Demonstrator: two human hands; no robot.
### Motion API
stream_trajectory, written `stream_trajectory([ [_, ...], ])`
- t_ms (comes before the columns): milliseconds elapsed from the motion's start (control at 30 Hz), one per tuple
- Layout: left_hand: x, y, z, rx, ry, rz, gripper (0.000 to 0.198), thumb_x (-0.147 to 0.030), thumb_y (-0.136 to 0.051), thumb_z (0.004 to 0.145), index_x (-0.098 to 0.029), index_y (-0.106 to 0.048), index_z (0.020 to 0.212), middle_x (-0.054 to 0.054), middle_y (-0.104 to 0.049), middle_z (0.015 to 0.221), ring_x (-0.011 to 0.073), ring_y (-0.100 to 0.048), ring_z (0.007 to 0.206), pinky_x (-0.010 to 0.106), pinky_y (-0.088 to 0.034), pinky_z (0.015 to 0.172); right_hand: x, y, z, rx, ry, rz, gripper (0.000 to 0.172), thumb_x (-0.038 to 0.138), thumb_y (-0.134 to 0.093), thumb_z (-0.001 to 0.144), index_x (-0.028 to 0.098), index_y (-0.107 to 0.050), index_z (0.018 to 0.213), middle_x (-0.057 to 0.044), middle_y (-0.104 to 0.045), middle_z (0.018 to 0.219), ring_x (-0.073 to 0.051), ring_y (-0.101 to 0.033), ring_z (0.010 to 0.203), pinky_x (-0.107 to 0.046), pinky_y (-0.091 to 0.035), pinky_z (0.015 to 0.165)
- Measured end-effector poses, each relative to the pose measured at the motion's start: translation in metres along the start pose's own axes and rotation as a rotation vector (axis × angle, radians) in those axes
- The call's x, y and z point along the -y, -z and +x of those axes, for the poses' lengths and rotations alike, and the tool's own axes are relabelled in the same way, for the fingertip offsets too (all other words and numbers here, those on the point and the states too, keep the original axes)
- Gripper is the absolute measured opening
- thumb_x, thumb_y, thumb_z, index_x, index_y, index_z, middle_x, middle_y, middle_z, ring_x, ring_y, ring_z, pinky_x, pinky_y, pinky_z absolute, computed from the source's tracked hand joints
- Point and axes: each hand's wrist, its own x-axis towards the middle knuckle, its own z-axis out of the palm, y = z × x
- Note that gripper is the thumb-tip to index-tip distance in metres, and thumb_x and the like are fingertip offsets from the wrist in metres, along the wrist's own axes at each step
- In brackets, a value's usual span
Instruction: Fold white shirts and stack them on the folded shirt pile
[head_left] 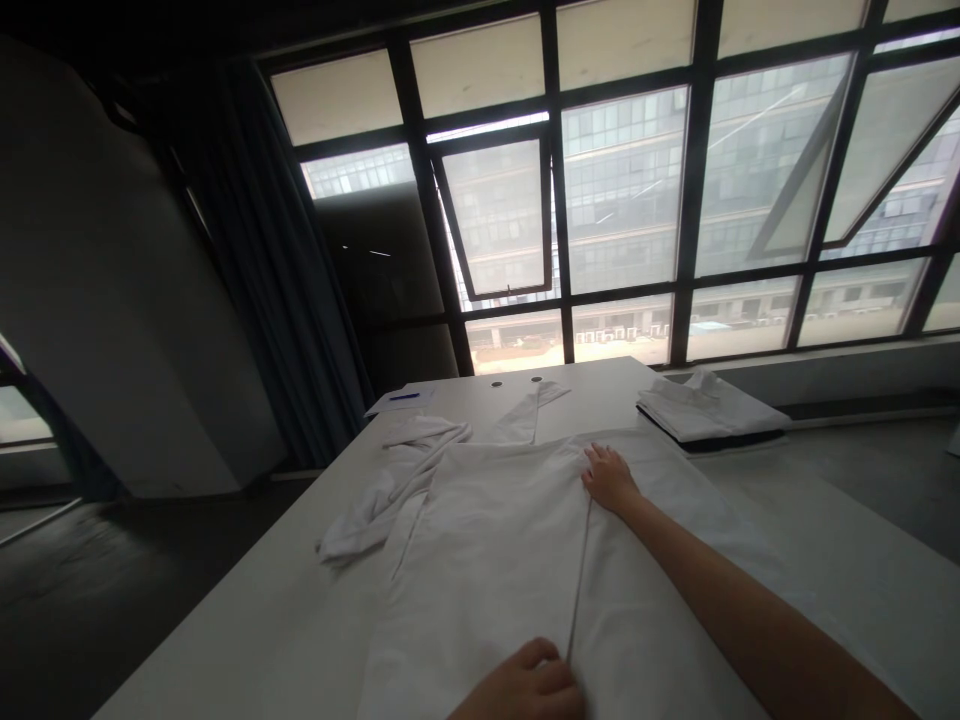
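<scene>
A white shirt [487,540] lies spread flat on the white table [247,620], with one sleeve [390,490] bunched at its left. My right hand [609,478] reaches out to the far end of the shirt's middle seam, fingers curled and pressed on the cloth near the collar. My left hand [525,685] is at the bottom edge of the view, closed on the near end of the same seam. The fold line runs straight between both hands.
A stack of folded white garments [705,408] on a dark board sits at the table's far right. A sheet of paper with a blue pen [403,398] lies at the far left. Large windows and a dark curtain stand behind the table.
</scene>
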Motion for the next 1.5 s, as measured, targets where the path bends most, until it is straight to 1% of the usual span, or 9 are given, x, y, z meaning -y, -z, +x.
stream_trajectory([
  [100,0.003,0.043,0.002,-0.040,0.143,-0.015,0.010,-0.029,-0.059,0.100,-0.024,-0.063,0.108,0.002,-0.071,0.119,0.0177,-0.060,0.119,0.030,-0.042,0.103,0.007,0.010,-0.007,-0.022,0.095,-0.011,0.057,0.026,-0.048,0.091,0.030,-0.047,0.149,-0.004,-0.026,0.166,-0.035,-0.012,0.152,-0.058,-0.007,0.119],
  [267,0.014,0.092,-0.015,0.189,0.477,-0.212,0.070,-0.058,-0.065,0.089,-0.031,-0.042,0.150,0.009,-0.036,0.161,0.0331,-0.037,0.145,0.050,-0.031,0.119,0.009,0.016,-0.011,0.175,0.410,0.060,0.056,0.045,-0.045,0.097,0.031,-0.044,0.151,-0.002,-0.027,0.165,-0.027,-0.014,0.153,-0.046,-0.006,0.123],
  [500,0.024,0.055,-0.036,0.512,0.652,-0.383,0.107,-0.078,-0.062,0.080,-0.032,-0.008,0.161,0.011,0.001,0.166,0.0422,-0.003,0.152,0.068,-0.007,0.120,0.012,-0.003,0.021,0.324,0.204,0.030,0.069,0.060,-0.030,0.100,0.018,-0.037,0.155,-0.014,-0.029,0.163,-0.029,-0.023,0.151,-0.046,-0.017,0.120],
  [733,0.025,0.057,-0.034,0.529,0.663,-0.415,0.108,-0.078,-0.062,0.079,-0.034,-0.006,0.161,0.011,0.003,0.166,0.0446,0.001,0.151,0.076,0.002,0.114,0.036,-0.024,0.038,0.262,-0.082,-0.052,0.087,0.073,-0.033,0.092,0.014,-0.032,0.156,-0.020,-0.022,0.165,-0.040,-0.019,0.150,-0.056,-0.011,0.117],
  [967,0.027,0.066,-0.029,0.590,0.723,-0.457,0.102,-0.075,-0.062,0.079,-0.033,-0.015,0.160,0.011,-0.005,0.167,0.0473,-0.004,0.151,0.082,0.011,0.106,0.042,-0.019,0.040,0.126,-0.186,-0.083,0.063,0.056,-0.029,0.098,0.016,-0.051,0.142,-0.023,-0.046,0.148,-0.037,-0.038,0.138,-0.055,-0.020,0.111],
  [1100,0.032,0.083,-0.035,0.485,0.827,-0.495,0.083,-0.069,-0.063,0.082,-0.041,-0.034,0.154,0.004,-0.027,0.165,0.0385,-0.022,0.151,0.069,0.000,0.119,0.034,-0.018,0.039,0.094,-0.254,-0.118,0.067,0.052,-0.035,0.096,0.008,-0.045,0.146,-0.025,-0.040,0.152,-0.040,-0.028,0.143,-0.056,-0.014,0.113],
  [1200,0.040,0.088,-0.046,0.453,0.946,-0.431,0.095,-0.069,-0.071,0.076,-0.035,-0.033,0.156,0.005,-0.017,0.167,0.0352,-0.015,0.153,0.057,-0.009,0.124,0.029,-0.018,0.035,0.120,-0.245,-0.130,0.073,0.056,-0.036,0.094,0.009,-0.043,0.149,-0.021,-0.036,0.158,-0.039,-0.026,0.145,-0.053,-0.014,0.115],
  [1333,0.049,0.088,-0.055,0.629,0.934,-0.449,0.125,-0.074,-0.078,0.061,-0.024,-0.021,0.160,0.012,-0.006,0.167,0.0367,-0.005,0.153,0.056,-0.006,0.124,0.025,-0.013,0.020,0.137,-0.230,-0.148,0.075,0.059,-0.033,0.094,0.011,-0.042,0.151,-0.019,-0.033,0.160,-0.039,-0.025,0.146,-0.053,-0.013,0.116],
  [1500,0.036,0.094,-0.050,0.729,0.947,-0.418,0.129,-0.068,-0.085,0.048,-0.024,-0.032,0.157,0.014,-0.015,0.166,0.0447,-0.015,0.151,0.060,-0.015,0.121,0.024,0.002,-0.016,0.126,-0.204,-0.173,0.072,0.059,-0.035,0.094,0.010,-0.047,0.146,-0.024,-0.038,0.155,-0.040,-0.032,0.142,-0.054,-0.019,0.112],
])
